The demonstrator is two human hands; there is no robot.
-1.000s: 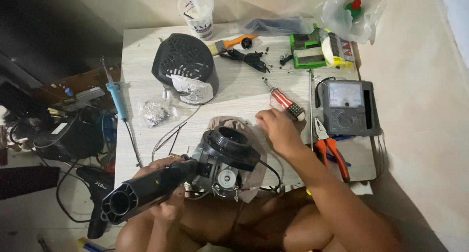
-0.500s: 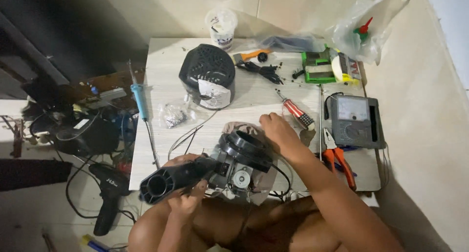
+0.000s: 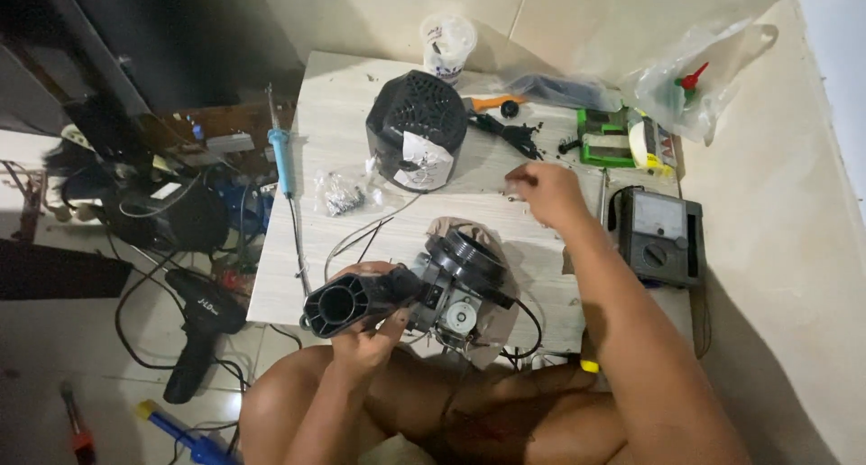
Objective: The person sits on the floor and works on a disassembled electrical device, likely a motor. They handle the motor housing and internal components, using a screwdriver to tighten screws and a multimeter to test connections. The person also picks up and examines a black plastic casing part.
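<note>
My left hand (image 3: 365,339) grips the black tubular handle (image 3: 347,303) of an opened-up appliance at the table's near edge. Its round black motor body (image 3: 465,267), with wires showing, rests on the white table (image 3: 334,95). My right hand (image 3: 546,194) reaches forward over the middle of the table. Its fingertips are drawn together at a tiny dark piece on the tabletop, and I cannot tell whether they hold it. A black vented housing shell (image 3: 417,127) stands further back, left of that hand.
A multimeter (image 3: 661,235) lies right of my right arm. A blue soldering iron (image 3: 281,149) and a small bag of parts (image 3: 341,193) are at the left. A cup (image 3: 448,39), green holder (image 3: 603,140), tape roll (image 3: 642,145) and clear bag (image 3: 695,68) line the back. On the floor lies a black tool (image 3: 203,325) among cables.
My right hand has left the motor body and moved forward to the middle of the table. My left hand keeps its grip on the handle. The view has shifted left.
</note>
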